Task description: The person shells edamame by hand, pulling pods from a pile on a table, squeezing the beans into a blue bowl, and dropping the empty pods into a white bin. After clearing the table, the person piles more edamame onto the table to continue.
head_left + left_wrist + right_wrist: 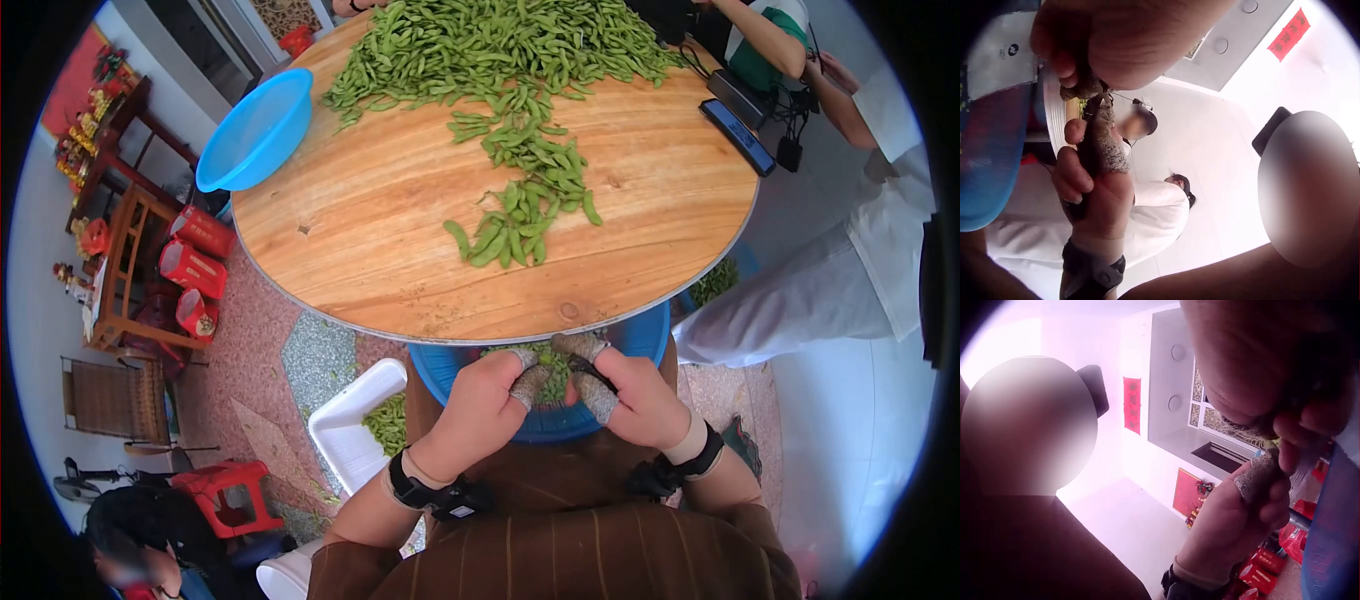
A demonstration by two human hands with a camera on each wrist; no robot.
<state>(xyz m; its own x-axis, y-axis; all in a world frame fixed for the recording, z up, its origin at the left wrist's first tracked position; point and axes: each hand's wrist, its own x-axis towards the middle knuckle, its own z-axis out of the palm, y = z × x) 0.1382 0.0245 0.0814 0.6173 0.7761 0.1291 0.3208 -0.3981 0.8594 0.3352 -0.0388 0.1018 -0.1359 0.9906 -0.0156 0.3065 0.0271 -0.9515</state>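
Both hands meet at their fingertips above a blue basin (pixel 432 384) that holds green beans (pixel 552 386). Grey, worn coverings wrap several fingers. The left hand (pixel 480 405) curls its thumb and fingers in a pinch, and the right hand (pixel 643 400) does the same against it. A small green pod (pixel 1274 444) shows partly at the joined fingertips in the right wrist view; the fingers hide most of it. In the left wrist view the right hand (pixel 1107 200) has bent fingers, close to the left hand (pixel 1147 40). Loose green pods (pixel 515 225) lie on the wooden table (pixel 360 230).
A large pod heap (pixel 500 45) covers the table's far side, beside a blue bowl (pixel 258 130) at left. A phone (pixel 738 137) lies at the right edge. A white tub (pixel 345 430) with pods stands on the floor, left of the basin. Other people are around the table.
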